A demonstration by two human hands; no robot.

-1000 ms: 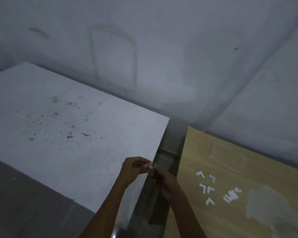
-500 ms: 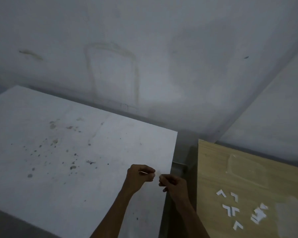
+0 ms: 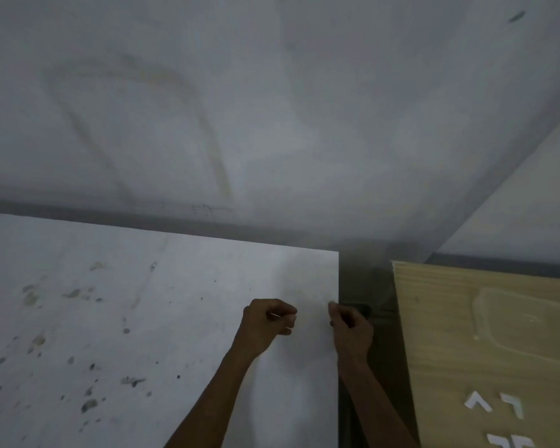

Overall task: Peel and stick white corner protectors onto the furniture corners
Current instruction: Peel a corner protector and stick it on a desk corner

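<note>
Left hand [image 3: 267, 323] curled over the white tabletop [image 3: 117, 334], fingers pinched on a thin white sliver [image 3: 274, 315], probably a corner protector or its backing. Right hand [image 3: 349, 329] clenched at the tabletop's right edge, contents not discernible. Loose white corner protectors [image 3: 477, 405] lie well apart on the wooden surface [image 3: 485, 318].

Single view only — head-mounted, wide-angle, so nothing shared with a second camera. Looking forward and down from above a white tabletop [image 3: 117, 318] toward the wall [image 3: 272, 108] behind it. Close in: both forearms entering from the bottom edge, left hand [image 3: 267, 321] and right hand [image 3: 351, 329] near frame centre. Wooden table [image 3: 485, 334] cut off at the right — room corner at upper right.
</note>
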